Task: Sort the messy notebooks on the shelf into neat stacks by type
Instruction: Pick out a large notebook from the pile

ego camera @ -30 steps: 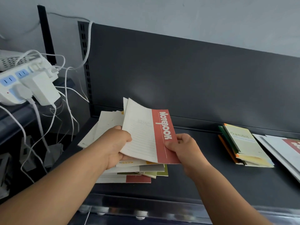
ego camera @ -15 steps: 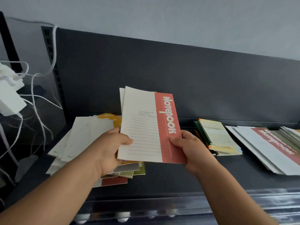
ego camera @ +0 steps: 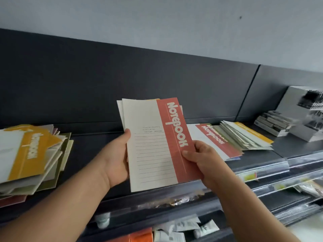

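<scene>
Messy pile [ego camera: 29,151], yellow notebook on top, is sitting at the left end of the shelf [ego camera: 90,145]. Left hand [ego camera: 115,158] is gripping the left edge of the red notebooks [ego camera: 157,145], thumb on the cover. Right hand [ego camera: 201,159] is pinching the red edge. The bundle is no longer over the pile: it's being held mid-shelf and travelling right. The red stack [ego camera: 216,142] is lying just beyond, likely the drop target.

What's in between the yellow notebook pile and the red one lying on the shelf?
In the head view, the left hand and right hand hold a red notebook there, over a bare stretch of dark shelf.
</scene>
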Demonstrator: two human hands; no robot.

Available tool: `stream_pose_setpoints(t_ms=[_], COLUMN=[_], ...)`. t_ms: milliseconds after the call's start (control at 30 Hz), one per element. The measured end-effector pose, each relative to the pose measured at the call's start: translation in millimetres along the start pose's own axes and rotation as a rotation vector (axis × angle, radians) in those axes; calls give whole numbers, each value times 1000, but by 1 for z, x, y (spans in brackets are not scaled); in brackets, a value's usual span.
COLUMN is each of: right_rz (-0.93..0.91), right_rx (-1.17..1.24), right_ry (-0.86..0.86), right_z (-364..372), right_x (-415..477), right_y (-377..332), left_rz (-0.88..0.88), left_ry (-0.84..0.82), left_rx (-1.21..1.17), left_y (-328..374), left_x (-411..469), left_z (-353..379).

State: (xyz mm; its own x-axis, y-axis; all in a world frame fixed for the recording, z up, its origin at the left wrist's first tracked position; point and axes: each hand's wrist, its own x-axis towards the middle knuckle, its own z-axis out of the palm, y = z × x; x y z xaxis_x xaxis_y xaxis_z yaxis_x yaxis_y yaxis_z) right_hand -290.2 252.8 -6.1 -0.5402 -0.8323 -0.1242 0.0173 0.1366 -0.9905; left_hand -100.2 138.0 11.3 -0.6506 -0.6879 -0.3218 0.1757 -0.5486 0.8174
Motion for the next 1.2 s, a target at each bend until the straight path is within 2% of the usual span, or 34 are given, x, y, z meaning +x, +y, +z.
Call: stream_pose_setpoints(t_ms=[233,467,667,867,1067,1200], right_rz=[3,37,44,18,44,57], right_rx=[83,158,182,156,180,182], right_ry=[133,186,263,261,185,108], right_z=[-123,-198,-232,-254,-253,-260], right_x=[-15,-7,25,71,120,158], right_y=[14,23,27,14,21,15], left_rz=[-47,-109,-160,-148,-81,52], left_ry=[-123,-98,-133,-129,-46,66], left_rx=[-12,56,53,52,46,-28], left_y=[-56,-79,-81,-69,-55,-37], left_x=[27,63,118,171,194,190], left_z=[104,168,200,217,206,195])
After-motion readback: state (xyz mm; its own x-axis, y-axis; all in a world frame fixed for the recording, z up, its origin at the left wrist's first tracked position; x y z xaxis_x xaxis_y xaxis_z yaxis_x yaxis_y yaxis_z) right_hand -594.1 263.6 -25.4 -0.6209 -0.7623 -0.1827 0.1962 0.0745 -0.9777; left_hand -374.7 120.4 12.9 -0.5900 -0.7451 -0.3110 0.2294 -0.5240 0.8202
